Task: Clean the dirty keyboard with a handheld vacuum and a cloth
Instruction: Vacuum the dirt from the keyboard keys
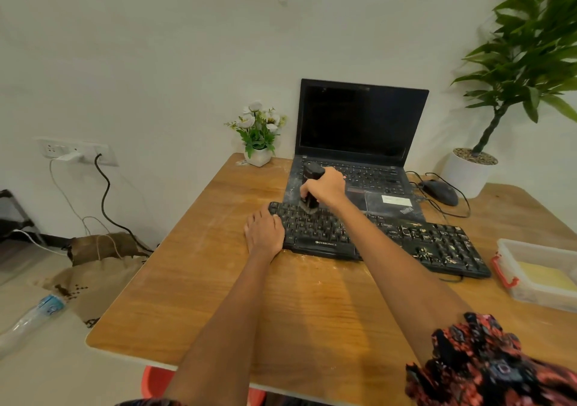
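A black keyboard (406, 237) lies across the wooden table (218, 296), its right half speckled with pale crumbs. My right hand (326, 187) grips a black handheld vacuum (312, 171) held upright, with its nozzle down on the keys at the keyboard's upper left. My left hand (263, 234) rests flat with straight fingers on the keyboard's left end. A yellow cloth (543, 276) lies inside a clear plastic box (515, 290) at the right edge of the table.
A dusty open laptop (359, 131) stands behind the keyboard, with a black mouse (440, 192) and its cable to the right. A small flower pot (257, 156) stands at the table's back edge. A large potted plant (468, 171) stands at the right.
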